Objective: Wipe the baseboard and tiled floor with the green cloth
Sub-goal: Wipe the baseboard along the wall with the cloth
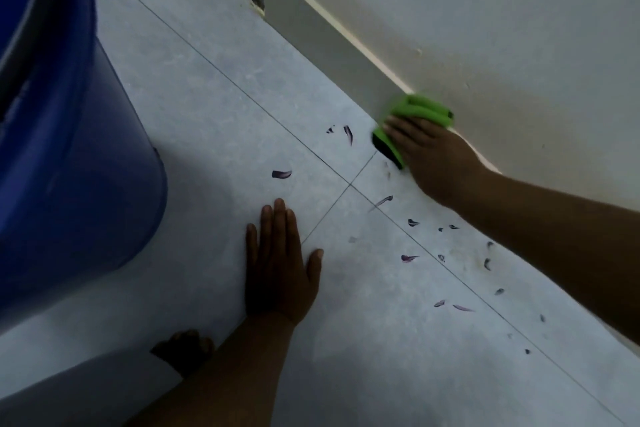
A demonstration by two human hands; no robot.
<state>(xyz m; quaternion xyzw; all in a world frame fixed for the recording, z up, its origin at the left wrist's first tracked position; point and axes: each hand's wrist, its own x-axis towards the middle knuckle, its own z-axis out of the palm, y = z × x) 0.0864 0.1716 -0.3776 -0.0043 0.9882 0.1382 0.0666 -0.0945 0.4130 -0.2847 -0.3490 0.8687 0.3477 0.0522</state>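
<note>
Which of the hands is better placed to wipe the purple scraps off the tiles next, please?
Right. The right hand presses the green cloth against the baseboard, close to the purple scraps. The left hand lies flat on the tiled floor with no cloth, probably as support.

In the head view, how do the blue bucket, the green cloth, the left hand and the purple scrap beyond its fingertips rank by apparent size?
1. blue bucket, also nearest the camera
2. left hand
3. green cloth, partly hidden under the right hand, so unsure
4. purple scrap
</note>
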